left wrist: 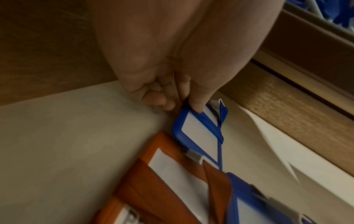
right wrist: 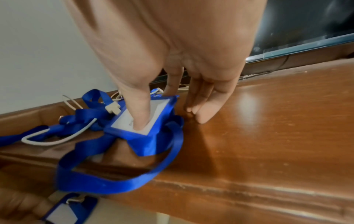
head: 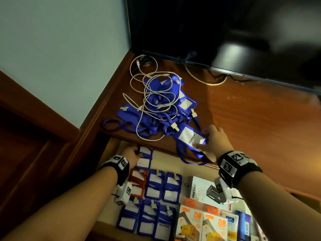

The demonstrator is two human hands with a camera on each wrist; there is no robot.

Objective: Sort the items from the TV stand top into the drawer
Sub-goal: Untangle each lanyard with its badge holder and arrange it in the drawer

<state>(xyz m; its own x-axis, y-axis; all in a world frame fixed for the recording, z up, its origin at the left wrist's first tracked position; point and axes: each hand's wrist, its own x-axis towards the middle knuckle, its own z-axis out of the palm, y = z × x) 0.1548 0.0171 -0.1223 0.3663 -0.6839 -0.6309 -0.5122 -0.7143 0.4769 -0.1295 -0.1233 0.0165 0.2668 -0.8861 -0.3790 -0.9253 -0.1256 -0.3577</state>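
I take this for a room in a home. A flat TV point(head: 217, 28) stands on a polished wooden stand point(head: 251, 122), with a pale painted wall point(head: 60, 40) to the left of the TV. In front of the TV lie loose cables point(head: 152, 94) and lanyards point(head: 173, 119); below it my open drawer point(head: 165, 161) holds badge holders point(head: 172, 186) and charger boxes point(head: 196, 221).

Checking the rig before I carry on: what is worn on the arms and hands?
Left hand and right hand are bare, no gloves or sleeves. A black left wristband and right wristband carry black-and-white square markers; a white marked block with a thin black cord hangs under each.
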